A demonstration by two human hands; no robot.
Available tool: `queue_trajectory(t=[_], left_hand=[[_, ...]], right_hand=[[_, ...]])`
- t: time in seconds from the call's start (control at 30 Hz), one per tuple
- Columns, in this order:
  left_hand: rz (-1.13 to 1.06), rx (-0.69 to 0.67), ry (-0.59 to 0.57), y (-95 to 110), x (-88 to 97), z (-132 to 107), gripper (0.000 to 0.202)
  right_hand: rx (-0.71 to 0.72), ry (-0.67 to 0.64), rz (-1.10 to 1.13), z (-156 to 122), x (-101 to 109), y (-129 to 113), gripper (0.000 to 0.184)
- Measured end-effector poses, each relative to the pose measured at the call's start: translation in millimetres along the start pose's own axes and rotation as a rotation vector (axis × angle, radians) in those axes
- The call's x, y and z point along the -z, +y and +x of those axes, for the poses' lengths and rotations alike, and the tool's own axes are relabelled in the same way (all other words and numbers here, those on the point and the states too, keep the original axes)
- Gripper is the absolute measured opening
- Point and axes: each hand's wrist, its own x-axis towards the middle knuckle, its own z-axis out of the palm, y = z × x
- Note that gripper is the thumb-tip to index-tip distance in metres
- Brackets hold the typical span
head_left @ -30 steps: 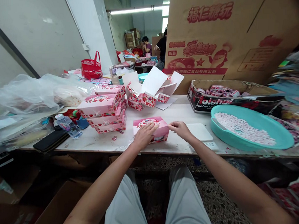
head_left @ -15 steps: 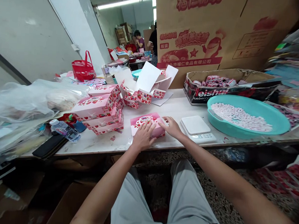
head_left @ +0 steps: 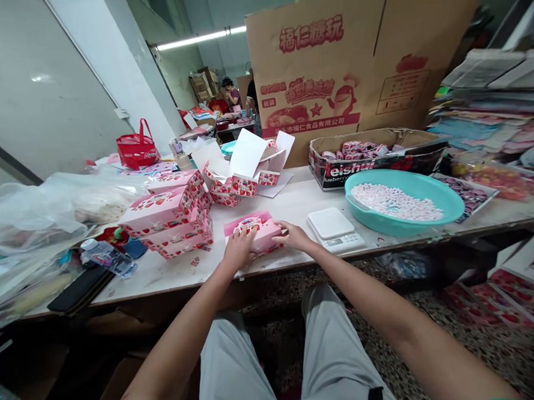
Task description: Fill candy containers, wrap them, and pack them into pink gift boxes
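Observation:
A pink box with a strawberry print (head_left: pixel 265 236) lies on the table in front of me. Its lid looks closed. My left hand (head_left: pixel 241 250) rests on its near left part, fingers bent over the top. At the right end, my right hand (head_left: pixel 294 236) grips the edge with its fingertips. To the left is a stack of similar strawberry boxes (head_left: pixel 159 209). Behind the box, open strawberry boxes with white raised flaps (head_left: pixel 244 163) are piled together. A white digital scale (head_left: pixel 332 224) sits just right of my right hand.
A turquoise basin (head_left: pixel 446 200) holds small pale candies. Behind it is a low carton (head_left: pixel 335 181) of wrapped sweets. A plastic bottle (head_left: pixel 109 257) and black wallet-like case (head_left: pixel 81 289) lie at the left. A large cardboard sheet (head_left: pixel 368 50) stands behind; people are farther back.
My left hand has shifted from the lid's middle to its left part. My right fingers have closed in on the box's right end. The view has turned right.

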Motion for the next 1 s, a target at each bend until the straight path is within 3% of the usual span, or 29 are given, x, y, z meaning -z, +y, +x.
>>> queue_trajectory(t=[0.27,0.47,0.7,0.83,0.9,1.0], left_hand=[[-0.01,-0.04,0.04,-1.4,-11.5,-4.3,0.07],[-0.096,-0.039,0.112,7.1,-21.8,-13.5,0.059],[-0.128,-0.014,0.15,19.5,-31.6,-23.5,0.078],[-0.162,-0.036,0.031,12.2,-16.5,-18.0,0.083],[-0.207,-0.011,0.011,8.2,-2.1,-9.6,0.074],[-0.251,0.129,0.243,9.1,12.3,2.0,0.058]], right_hand=[[0.005,0.058,-0.136,-0.3,-4.8,-3.0,0.053],[0.081,0.076,-0.238,-11.4,-11.5,10.0,0.053],[0.197,0.011,-0.446,-26.0,-10.8,11.1,0.069],[0.163,-0.033,-0.526,-27.9,-2.1,-7.1,0.065],[0.179,-0.025,-0.508,-41.6,5.7,-19.1,0.062],[0.226,0.023,-0.369,-87.4,17.3,-30.9,0.061]])
